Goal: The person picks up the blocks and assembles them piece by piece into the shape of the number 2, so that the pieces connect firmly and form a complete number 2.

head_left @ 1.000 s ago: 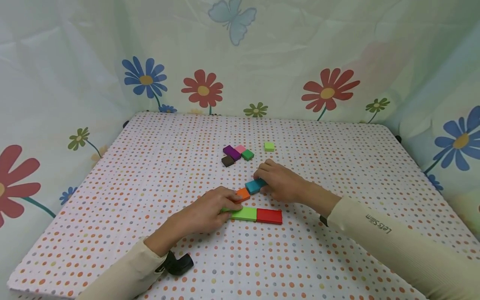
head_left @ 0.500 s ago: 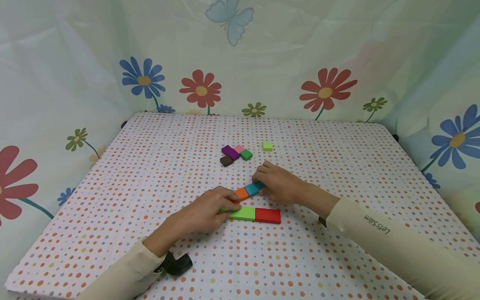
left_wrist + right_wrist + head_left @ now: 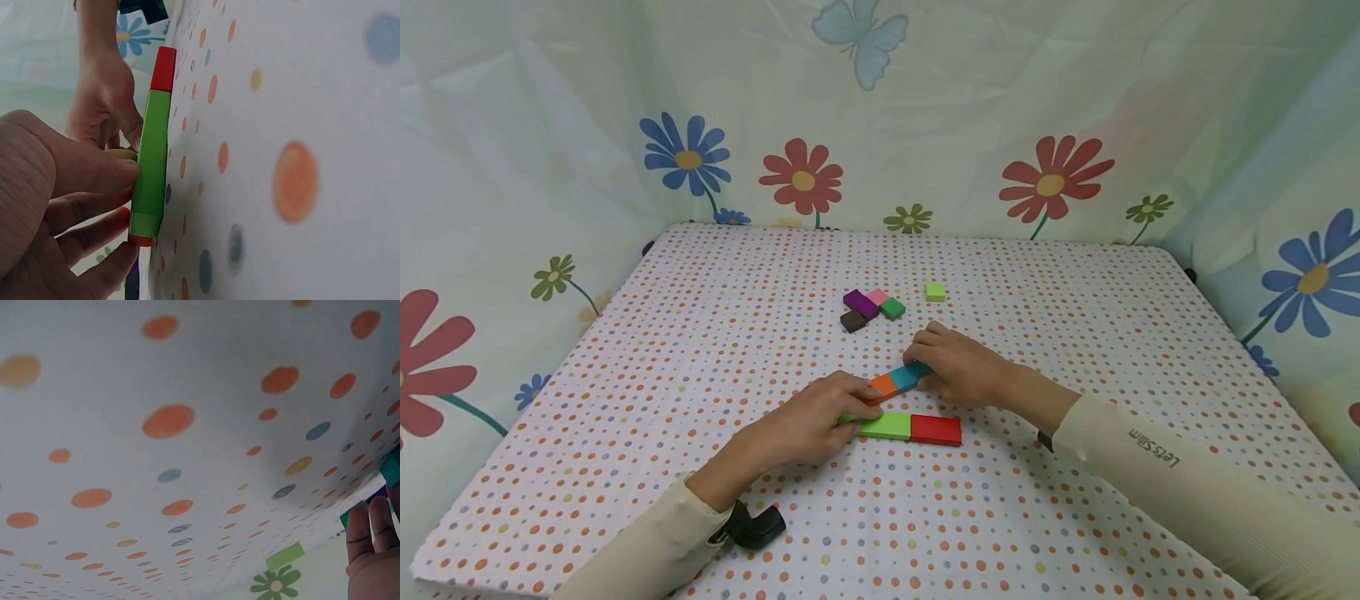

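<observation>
My left hand [image 3: 820, 417] holds an orange block [image 3: 883, 387], its fingers curled at the block's left end. My right hand [image 3: 958, 365] pinches the right part of a blue block [image 3: 907, 377], which meets the orange one end to end in a slanting row. Just nearer to me, a light green block [image 3: 886, 426] adjoins a red block [image 3: 936, 430] in a second row. In the left wrist view, my left thumb lies alongside the light green block [image 3: 153, 144]. The right wrist view catches my right fingers [image 3: 358, 532] at its edge, beside the blue block [image 3: 391, 467].
Farther back on the dotted cloth [image 3: 760, 300] sit a purple block [image 3: 861, 305], a pink block [image 3: 877, 297], a dark green block [image 3: 892, 308] and a dark brown block [image 3: 853, 322], bunched together. A small light green block [image 3: 936, 292] lies to their right. Flowered curtains surround the table.
A second ago the blue and orange blocks sat slightly offset; the blue block has shifted toward the orange one and they now line up. Both hands stay nearly in place.
</observation>
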Tool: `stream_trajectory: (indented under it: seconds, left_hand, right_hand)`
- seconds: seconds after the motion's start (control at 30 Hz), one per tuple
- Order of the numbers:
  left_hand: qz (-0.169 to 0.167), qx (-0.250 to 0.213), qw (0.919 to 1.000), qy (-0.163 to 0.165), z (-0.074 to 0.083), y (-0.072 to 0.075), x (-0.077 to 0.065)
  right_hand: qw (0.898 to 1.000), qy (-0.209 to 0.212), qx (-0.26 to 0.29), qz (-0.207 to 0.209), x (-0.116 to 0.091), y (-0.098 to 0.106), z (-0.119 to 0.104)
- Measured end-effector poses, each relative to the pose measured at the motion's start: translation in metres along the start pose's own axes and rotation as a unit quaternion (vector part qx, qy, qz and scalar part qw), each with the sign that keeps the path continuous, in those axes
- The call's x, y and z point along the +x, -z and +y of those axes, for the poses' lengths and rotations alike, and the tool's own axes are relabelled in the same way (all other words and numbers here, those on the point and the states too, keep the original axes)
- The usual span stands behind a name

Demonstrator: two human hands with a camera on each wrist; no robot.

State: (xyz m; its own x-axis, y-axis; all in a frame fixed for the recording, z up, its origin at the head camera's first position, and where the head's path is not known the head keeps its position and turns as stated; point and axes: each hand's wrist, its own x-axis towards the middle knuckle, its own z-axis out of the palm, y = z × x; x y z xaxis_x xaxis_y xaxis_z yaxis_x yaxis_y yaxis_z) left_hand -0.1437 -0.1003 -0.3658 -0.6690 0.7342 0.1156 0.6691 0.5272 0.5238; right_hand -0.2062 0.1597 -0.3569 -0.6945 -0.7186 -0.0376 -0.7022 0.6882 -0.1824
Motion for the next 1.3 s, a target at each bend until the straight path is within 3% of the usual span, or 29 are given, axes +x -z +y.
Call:
stream_trajectory:
  seconds: [0.77,1.03,1.3]
  left_hand:
    - [-0.002,-0.001,1.0,0.0,-0.002,0.0,0.0]
    - [-0.004,-0.001,1.0,0.001,-0.002,0.0,0.0]
    - [-0.004,-0.006,1.0,0.005,-0.002,-0.001,0.001]
  right_hand:
    - [1.0,-0.004,0.025,0.001,0.006,-0.001,0.015]
    - [0.999,-0.034,0.032,0.016,0.008,-0.001,0.02]
    - [0.996,-0.075,0.005,0.042,0.009,0.003,0.033]
